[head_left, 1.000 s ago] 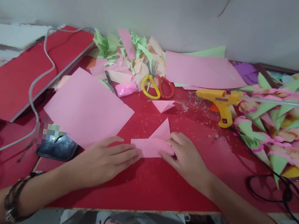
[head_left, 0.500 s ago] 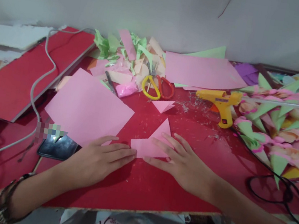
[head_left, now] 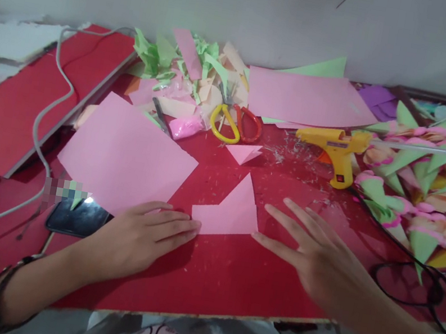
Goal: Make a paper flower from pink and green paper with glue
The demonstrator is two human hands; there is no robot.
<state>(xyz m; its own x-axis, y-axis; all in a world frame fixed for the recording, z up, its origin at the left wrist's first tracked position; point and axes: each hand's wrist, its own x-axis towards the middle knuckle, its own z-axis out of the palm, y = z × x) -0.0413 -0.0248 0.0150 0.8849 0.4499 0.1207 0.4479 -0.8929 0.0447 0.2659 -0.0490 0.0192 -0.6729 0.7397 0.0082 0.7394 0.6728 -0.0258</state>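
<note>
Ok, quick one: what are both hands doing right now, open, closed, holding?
Left hand: open, at the left end of the folded pink paper.
Right hand: open, spread, gripping nothing; contact with the paper's corner unclear.

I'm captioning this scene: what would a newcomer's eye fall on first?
Probably the yellow glue gun on the red table, beside the heap of pink, green and peach paper shapes at the right. Next, the notched pink paper at centre, between the left hand and the spread right hand. Behind it, red-and-yellow-handled scissors lie by paper scraps.
</note>
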